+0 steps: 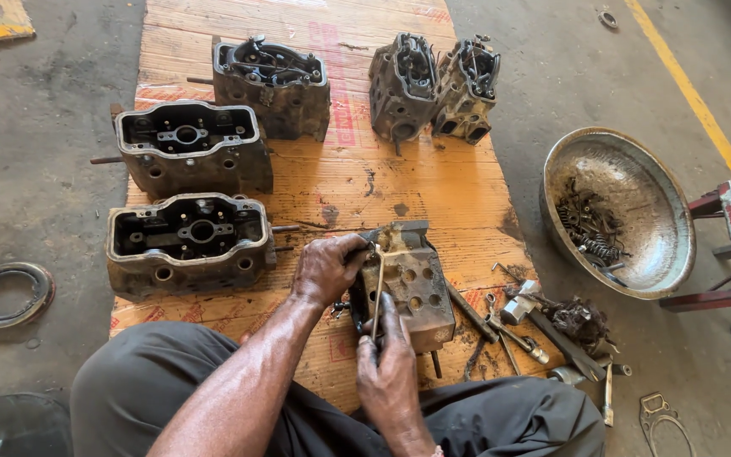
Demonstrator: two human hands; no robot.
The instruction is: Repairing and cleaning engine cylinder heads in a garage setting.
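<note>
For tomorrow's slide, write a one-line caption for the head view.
Left hand steadies a greasy engine block on cardboard while the right hand works a thin rod.

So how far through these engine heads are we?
Springs and small parts already lie in the metal basin. In hand: the left hand steadies one cylinder head while the right hand works a thin tool on it. Five other heads wait on the cardboard.

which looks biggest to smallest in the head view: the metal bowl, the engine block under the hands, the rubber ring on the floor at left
1. metal bowl, clearly the largest.
2. engine block under the hands, though partly covered, and nearness to the camera may inflate it.
3. rubber ring, the smallest.
</note>
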